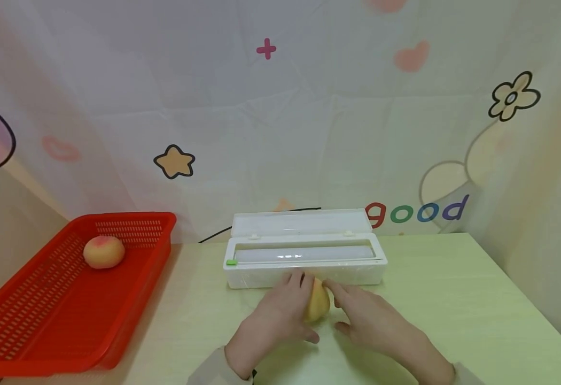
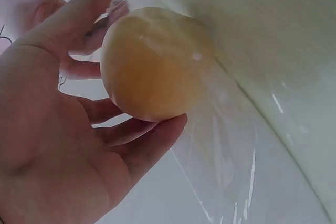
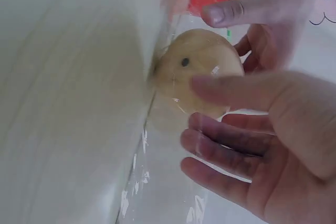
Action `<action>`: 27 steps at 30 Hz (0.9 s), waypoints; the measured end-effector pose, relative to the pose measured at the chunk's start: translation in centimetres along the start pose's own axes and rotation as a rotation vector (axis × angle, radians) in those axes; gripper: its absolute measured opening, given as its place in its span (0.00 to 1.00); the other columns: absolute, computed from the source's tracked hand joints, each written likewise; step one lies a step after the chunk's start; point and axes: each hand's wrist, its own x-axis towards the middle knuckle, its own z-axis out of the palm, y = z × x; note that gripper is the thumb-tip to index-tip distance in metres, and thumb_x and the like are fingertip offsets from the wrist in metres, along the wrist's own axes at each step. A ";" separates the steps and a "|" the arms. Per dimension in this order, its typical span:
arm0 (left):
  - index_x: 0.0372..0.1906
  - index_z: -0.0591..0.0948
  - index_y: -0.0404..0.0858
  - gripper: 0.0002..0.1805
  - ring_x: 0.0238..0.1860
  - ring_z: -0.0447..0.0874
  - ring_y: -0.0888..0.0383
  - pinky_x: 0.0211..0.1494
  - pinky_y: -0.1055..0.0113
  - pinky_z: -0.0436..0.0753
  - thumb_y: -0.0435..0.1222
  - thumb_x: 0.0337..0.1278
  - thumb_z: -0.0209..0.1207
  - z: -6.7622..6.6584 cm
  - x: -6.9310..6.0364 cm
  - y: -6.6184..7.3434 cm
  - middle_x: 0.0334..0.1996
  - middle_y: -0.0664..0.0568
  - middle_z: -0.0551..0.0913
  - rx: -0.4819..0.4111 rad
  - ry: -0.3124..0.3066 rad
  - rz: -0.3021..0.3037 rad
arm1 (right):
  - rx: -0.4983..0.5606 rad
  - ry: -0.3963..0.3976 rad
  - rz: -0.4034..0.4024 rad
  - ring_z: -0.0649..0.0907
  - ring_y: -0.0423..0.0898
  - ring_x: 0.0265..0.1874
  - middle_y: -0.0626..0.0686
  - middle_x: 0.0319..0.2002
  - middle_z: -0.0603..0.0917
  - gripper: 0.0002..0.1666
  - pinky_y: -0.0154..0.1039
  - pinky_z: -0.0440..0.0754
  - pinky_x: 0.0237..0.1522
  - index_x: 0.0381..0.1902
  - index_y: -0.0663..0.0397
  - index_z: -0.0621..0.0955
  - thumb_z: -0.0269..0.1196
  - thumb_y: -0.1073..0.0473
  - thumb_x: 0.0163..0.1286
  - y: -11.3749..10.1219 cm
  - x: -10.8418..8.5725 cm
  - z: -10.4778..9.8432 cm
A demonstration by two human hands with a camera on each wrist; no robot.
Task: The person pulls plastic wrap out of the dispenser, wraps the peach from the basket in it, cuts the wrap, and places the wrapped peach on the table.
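A pale yellow peach [image 1: 318, 302] sits on the table between both hands, just before the white cling film box [image 1: 304, 275]. Clear plastic film [image 2: 226, 166] lies over and around it, glinting in both wrist views. My left hand [image 1: 282, 307] touches the peach's left side with extended fingers, its thumb held away. On the other side is my right hand [image 1: 369, 315], fingers spread and its index fingertip near the fruit's top. In the right wrist view, the right thumb passes before the peach [image 3: 205, 51]; whether it touches is unclear. A dark spot shows on the peach.
At the left stands a red plastic basket [image 1: 138, 289] holding another peach [image 1: 104, 252] with a pink top. The box's lid [image 1: 302, 222] is raised, showing the film roll [image 1: 304, 253] and a green slider [image 1: 231, 262]. A printed curtain [image 1: 280, 133] hangs behind the table [image 1: 439, 299].
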 end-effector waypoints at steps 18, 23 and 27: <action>0.59 0.75 0.32 0.37 0.44 0.75 0.56 0.49 0.67 0.80 0.40 0.43 0.78 0.2 0.9 -1.4 0.46 0.49 0.76 -0.184 0.091 0.042 | 0.080 0.127 0.007 0.80 0.40 0.30 0.40 0.29 0.82 0.15 0.38 0.81 0.33 0.37 0.51 0.83 0.77 0.69 0.57 0.2 0.2 -1.0; 0.56 0.76 0.34 0.33 0.42 0.75 0.57 0.47 0.66 0.78 0.39 0.42 0.75 0.0 1.0 -2.0 0.42 0.52 0.78 -0.289 0.099 0.032 | 0.023 0.194 -0.005 0.80 0.48 0.46 0.47 0.43 0.81 0.23 0.50 0.79 0.48 0.40 0.48 0.83 0.83 0.63 0.49 0.2 0.1 -1.1; 0.56 0.78 0.33 0.31 0.43 0.74 0.57 0.46 0.67 0.79 0.39 0.44 0.74 -0.1 1.0 -2.2 0.46 0.51 0.76 -0.342 0.125 0.019 | -0.006 0.229 -0.015 0.75 0.49 0.49 0.45 0.44 0.76 0.27 0.55 0.72 0.51 0.39 0.45 0.81 0.86 0.58 0.44 -0.3 -0.1 -1.3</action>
